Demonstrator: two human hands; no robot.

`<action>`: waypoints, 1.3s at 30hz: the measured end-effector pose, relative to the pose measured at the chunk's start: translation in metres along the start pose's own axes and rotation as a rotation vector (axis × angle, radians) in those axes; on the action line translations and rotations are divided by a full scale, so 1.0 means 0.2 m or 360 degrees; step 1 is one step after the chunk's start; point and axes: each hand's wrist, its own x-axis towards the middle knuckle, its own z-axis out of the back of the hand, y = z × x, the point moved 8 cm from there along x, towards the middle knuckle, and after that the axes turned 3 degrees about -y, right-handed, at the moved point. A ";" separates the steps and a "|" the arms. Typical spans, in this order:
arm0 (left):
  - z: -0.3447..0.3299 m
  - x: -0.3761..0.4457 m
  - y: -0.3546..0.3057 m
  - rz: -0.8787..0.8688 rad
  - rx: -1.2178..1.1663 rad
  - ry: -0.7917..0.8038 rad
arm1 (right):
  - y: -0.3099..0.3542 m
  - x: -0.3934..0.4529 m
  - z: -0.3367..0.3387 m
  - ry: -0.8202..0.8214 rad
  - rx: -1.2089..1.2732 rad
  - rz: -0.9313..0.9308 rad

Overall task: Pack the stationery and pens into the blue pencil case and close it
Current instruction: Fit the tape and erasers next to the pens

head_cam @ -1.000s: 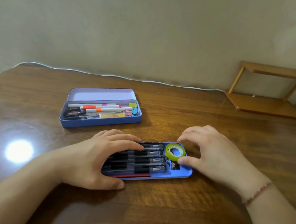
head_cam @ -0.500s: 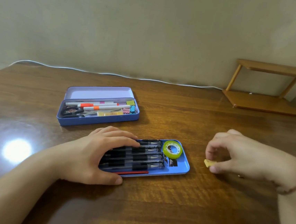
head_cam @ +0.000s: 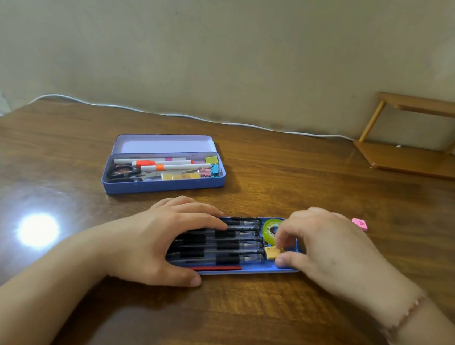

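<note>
A shallow blue tray [head_cam: 250,273] lies near me with several black pens [head_cam: 237,245], a red pencil [head_cam: 215,268] and a green tape roll [head_cam: 270,229] in it. My left hand [head_cam: 158,240] rests flat on the pens, fingers spread. My right hand [head_cam: 324,248] pinches a small yellow eraser [head_cam: 272,252] at the tray's right end, below the tape roll. Further back stands the open blue pencil case [head_cam: 164,185], holding markers, scissors, binder clips and yellow pieces. A pink eraser [head_cam: 359,223] lies on the table right of my right hand.
The brown wooden table [head_cam: 55,155] has a bright light reflection at the left. A white cable [head_cam: 170,114] runs along the wall at the table's back edge. A small wooden shelf [head_cam: 422,160] stands at the back right.
My right hand picked up the yellow eraser from the table to the right and carried it left into the tray's right end. My left hand stayed on the pens.
</note>
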 end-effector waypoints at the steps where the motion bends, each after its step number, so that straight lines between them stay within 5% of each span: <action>1: 0.00 0.00 0.00 0.0001 0.0001 0.0000 | 0.00 0.00 0.00 0.0002 0.0002 -0.0002; 7: 0.00 0.00 0.00 -0.0006 -0.0003 -0.0007 | -0.02 0.00 0.02 0.0062 0.0032 -0.0036; 11: 0.00 0.00 0.01 -0.0010 0.0004 -0.0020 | -0.40 -0.10 0.22 0.0078 0.0103 -0.0526; 17: -0.01 0.00 0.02 0.0014 0.0012 -0.0037 | -0.74 -0.28 0.01 0.0859 0.0264 -0.1173; 21: -0.01 0.00 0.02 0.0032 0.0013 -0.0031 | -0.62 -0.21 -0.01 0.0862 0.0460 -0.0871; 26: -0.01 0.00 0.03 0.0027 0.0003 -0.0017 | -0.25 -0.03 0.04 0.0268 0.0440 -0.0304; 39: -0.01 0.00 0.02 0.0027 0.0016 -0.0005 | -0.17 -0.02 -0.05 0.0296 0.0252 -0.0241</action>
